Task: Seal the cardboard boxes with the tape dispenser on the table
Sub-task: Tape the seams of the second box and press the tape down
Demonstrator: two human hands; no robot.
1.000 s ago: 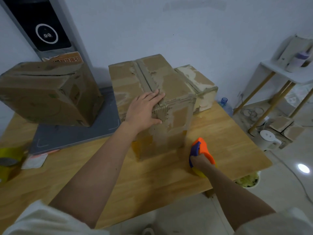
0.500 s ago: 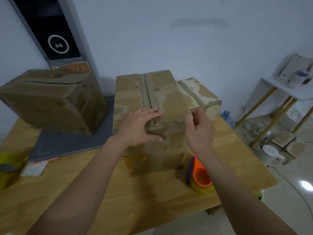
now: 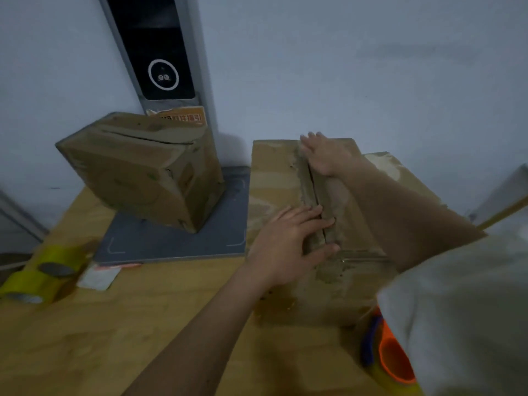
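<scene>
The left hand (image 3: 288, 241) lies flat, fingers straight, on the near end of the tall brown cardboard box (image 3: 274, 181), its fingertips across the centre seam (image 3: 313, 195) where the two top flaps meet. The right hand (image 3: 323, 155) is flat as well, pressing the far end of the same seam with fingers extended toward the wall; neither grip is clenched round anything. The box stands upright on the light wooden tabletop (image 3: 114, 324), and a second worn cardboard box (image 3: 400, 172) sits just behind it to the right. The orange and blue tape dispenser (image 3: 391, 358) rests on the tabletop at the box's near right corner (partly hidden by a pale sleeve (image 3: 463, 310)). Farther left, a third brown cardboard box (image 3: 137, 170) leans tilted on a grey flat pad (image 3: 171, 241). Yellow tape rolls (image 3: 40, 272) lie at the tabletop's left edge.
</scene>
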